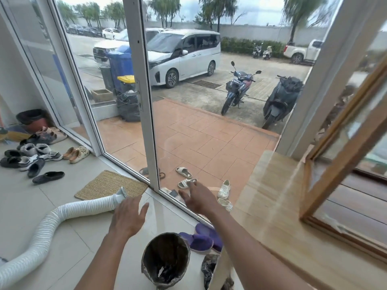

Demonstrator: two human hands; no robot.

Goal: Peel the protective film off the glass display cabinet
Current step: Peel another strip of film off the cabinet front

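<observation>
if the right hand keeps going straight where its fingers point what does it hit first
Probably the glass door panel: the right hand points forward and down toward its lower edge, with the white sandals outside behind the glass. Depth is hard to judge.

Daylit glass wall above pale tiled floor.

The tiled floor carries scattered shoes, a woven mat, a white hose and a bin.
</observation>
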